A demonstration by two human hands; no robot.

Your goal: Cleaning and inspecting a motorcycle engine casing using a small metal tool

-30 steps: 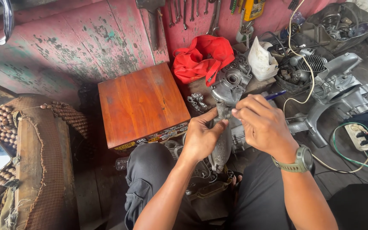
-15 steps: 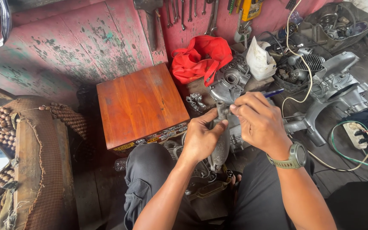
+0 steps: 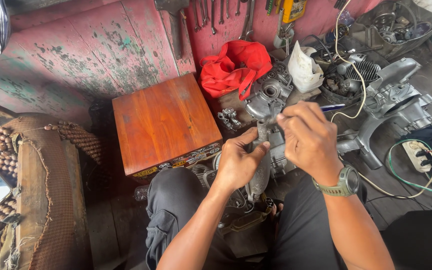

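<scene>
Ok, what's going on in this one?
A person sits on a workshop floor working on a grey metal engine part held between the knees. The left hand grips it near the top, while the right hand holds a thin blue-handled tool against its upper end. A wooden box, a red bag and other engine casings lie around.

Room is left over the wooden box (image 3: 168,122); ahead, passage is blocked by the engine casing (image 3: 268,95) and red bag (image 3: 233,67).
</scene>
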